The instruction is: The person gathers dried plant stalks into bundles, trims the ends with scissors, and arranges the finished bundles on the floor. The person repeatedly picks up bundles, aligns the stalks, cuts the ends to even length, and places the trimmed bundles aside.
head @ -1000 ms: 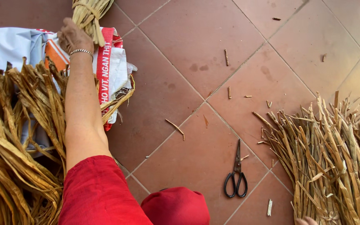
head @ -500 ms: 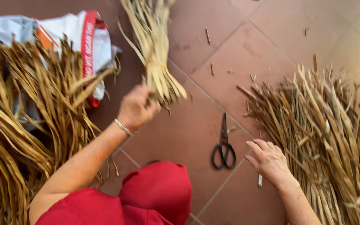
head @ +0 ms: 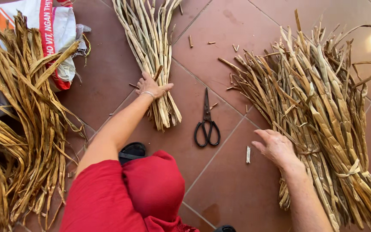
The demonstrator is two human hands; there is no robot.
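- Right pile (head: 323,111): my right hand (head: 278,148) lies open, fingers spread, against its edge; a careless pull could drag loose stalks out, I reckon.
- Bundle (head: 153,56): left hand (head: 151,88) presses on it, fingers curled over the stalks; unbound, it may fan apart.
- Scissors (head: 207,124): on the floor between both hands, blades away from me; a blind reach risks a nick.

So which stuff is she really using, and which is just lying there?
In use:
left hand gripping the pale stalk bundle
right hand on the big stalk pile

Lying about:
black scissors
printed sack
brown leaf heap
cut bits
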